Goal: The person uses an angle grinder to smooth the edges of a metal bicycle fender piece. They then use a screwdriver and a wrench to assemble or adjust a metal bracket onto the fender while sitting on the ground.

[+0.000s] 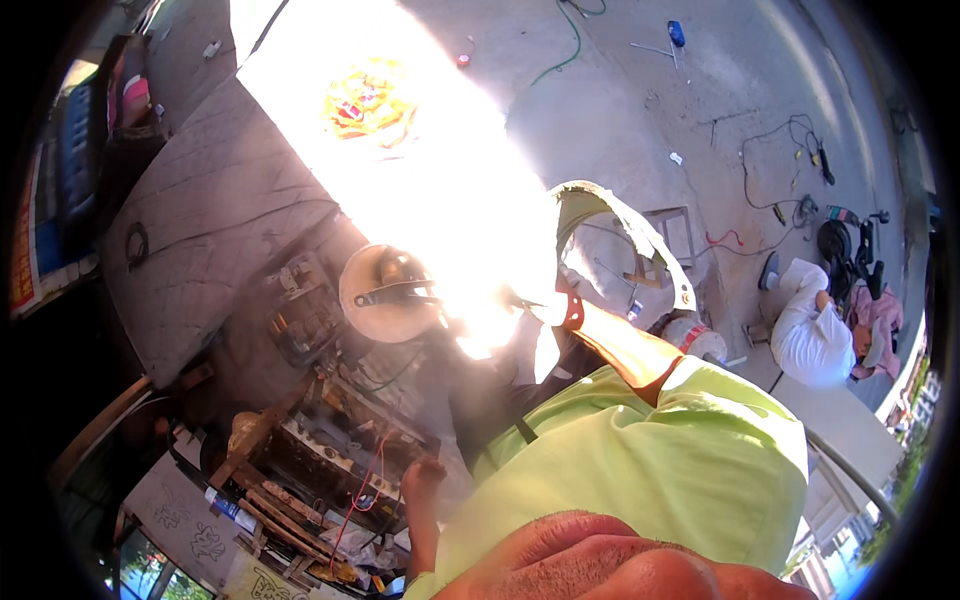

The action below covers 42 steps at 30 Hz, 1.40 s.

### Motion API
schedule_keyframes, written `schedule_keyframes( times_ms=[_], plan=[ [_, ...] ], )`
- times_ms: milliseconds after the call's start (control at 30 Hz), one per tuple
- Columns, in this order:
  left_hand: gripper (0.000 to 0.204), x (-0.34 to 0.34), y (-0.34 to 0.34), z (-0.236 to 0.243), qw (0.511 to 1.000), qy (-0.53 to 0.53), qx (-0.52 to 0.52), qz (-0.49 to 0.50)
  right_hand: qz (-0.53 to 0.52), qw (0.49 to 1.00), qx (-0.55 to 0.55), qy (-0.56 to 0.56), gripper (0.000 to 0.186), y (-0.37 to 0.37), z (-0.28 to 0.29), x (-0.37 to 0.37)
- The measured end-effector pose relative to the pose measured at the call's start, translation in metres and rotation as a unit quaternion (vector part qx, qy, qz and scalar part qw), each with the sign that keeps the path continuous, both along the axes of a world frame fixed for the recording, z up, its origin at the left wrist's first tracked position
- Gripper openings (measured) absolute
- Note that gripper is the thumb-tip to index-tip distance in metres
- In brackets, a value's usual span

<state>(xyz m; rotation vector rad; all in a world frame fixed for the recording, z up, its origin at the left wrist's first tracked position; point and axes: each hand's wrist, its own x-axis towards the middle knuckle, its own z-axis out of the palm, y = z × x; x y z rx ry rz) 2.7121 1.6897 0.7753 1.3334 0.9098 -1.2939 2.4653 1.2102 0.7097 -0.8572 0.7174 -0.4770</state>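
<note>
My right hand (550, 310) reaches into bright glare, which hides its fingers and whatever they may hold. A dark metal tool shows just beside it. To its left, a metal bar (385, 293) lies across a round off-white container (365, 318) with something dark inside. A curved pale band with holes (652, 240) arches above my right wrist. My left hand (424, 478) hangs low with curled fingers, beside a cluttered, rusty metal frame or bench (335, 455) with wooden slats and a red wire. I cannot make out anything in its grip.
A crouching person in white (808, 335) is at the right, near cables and a power tool (808, 208). A green hose (565, 55) lies on the concrete floor. A dark padded seat (85, 170) stands at the left. Sunlight washes out the upper middle around an orange object (368, 105).
</note>
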Motion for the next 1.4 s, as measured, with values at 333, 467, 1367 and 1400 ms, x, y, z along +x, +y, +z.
schedule_keyframes(
  times_ms=[333, 467, 1367, 1400],
  plan=[
    [0.019, -0.039, -0.377, 0.039, 0.760, -0.292, -0.127, -0.567, -0.269, 0.960, -0.069, 0.028, 0.017, -0.202, 0.175, -0.167],
    [0.016, -0.063, -0.510, 0.074, 0.754, -0.334, -0.130, -0.550, -0.362, 0.920, -0.131, 0.072, 0.016, -0.239, 0.176, -0.226],
    [0.008, -0.126, -1.219, -0.033, 0.585, -0.336, -0.266, -0.688, -0.633, 0.601, -0.253, 0.418, 0.017, -0.454, 0.070, -0.434],
    [0.008, -0.148, -1.236, -0.042, 0.582, -0.332, -0.270, -0.691, -0.765, 0.635, -0.031, 0.103, 0.018, -0.475, 0.091, -0.453]
  ],
)
